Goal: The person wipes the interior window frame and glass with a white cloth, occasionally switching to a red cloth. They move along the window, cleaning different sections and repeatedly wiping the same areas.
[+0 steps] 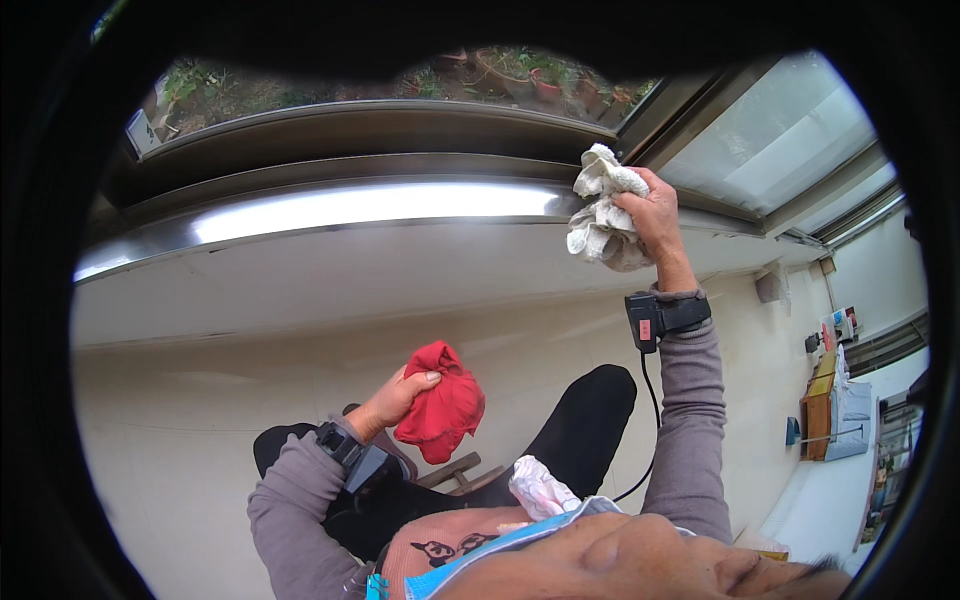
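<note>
My right hand [654, 214] grips a bunched white terry cloth [606, 217] at the right end of the metal window sill [375, 206], beside the corner of the window frame [630, 142]. Part of the cloth hangs over the sill's front edge; whether it presses on the metal I cannot tell. Lower and to the left, my left hand [397, 397] is closed around a crumpled red cloth [442, 405], held over my lap, apart from the wall. The fingers of that hand are mostly hidden behind the red cloth.
Glass panes [772, 135] stand at the right. Potted plants [547, 82] show outside. A wooden stool [457, 472] is beneath me. From the device on my right wrist [643, 322] hangs a black cable [654, 397]. A wooden cabinet [819, 409] is farther off at the right.
</note>
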The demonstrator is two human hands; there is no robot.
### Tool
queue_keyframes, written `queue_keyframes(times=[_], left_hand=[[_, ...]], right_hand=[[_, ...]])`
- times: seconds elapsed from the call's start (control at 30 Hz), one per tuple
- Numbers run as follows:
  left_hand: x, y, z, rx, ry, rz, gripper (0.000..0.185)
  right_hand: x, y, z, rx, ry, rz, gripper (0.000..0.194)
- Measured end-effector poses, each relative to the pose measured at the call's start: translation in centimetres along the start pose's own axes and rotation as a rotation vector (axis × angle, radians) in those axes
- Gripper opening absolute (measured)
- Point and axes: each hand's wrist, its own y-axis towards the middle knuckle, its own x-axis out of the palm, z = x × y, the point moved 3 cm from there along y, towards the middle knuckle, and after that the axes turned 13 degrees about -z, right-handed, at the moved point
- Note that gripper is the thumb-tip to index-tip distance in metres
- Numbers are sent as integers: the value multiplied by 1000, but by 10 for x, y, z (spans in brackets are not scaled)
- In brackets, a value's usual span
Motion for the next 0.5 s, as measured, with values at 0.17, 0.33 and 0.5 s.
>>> queue_keyframes(times=[0.17, 0.33, 0.5], left_hand=[[-1, -11, -4, -17, 140, -96, 35], [2, -22, 1, -11, 205, -162, 37], [14, -29, 13, 14, 270, -170, 39]], right_hand=[[48, -4, -9, -102, -115, -364, 37], [51, 4, -24, -88, -82, -28, 38], [145, -18, -44, -386, -557, -19, 52]])
